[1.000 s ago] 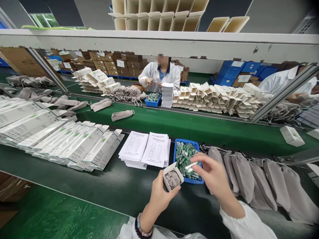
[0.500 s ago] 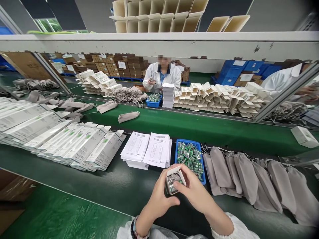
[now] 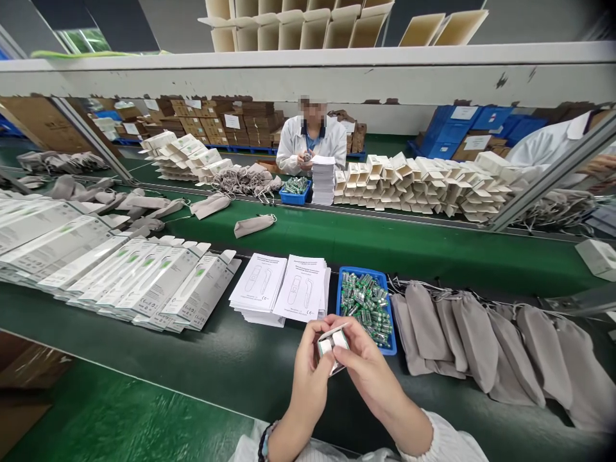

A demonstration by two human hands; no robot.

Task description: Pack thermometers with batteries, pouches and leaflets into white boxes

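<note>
A small white box stands upright between my two hands, its end facing me and a flap raised at the back. My left hand is wrapped round its left side, the thumb on a small white inner flap. On the right side my right hand grips the same box, with its thumb on the other inner flap. The flaps hide most of what is inside. Just behind my right hand sits a blue tray of green and silver batteries.
Printed booklets lie in two stacks behind my hands. Flattened white boxes overlap at the left, grey pouches at the right. A green belt runs beyond, with a person seated across it under a shelf beam.
Both thumbs have moved onto the box's opening, and small inner flaps now cover the contents seen before. The person across has brought their hands together. The view has shifted slightly.
</note>
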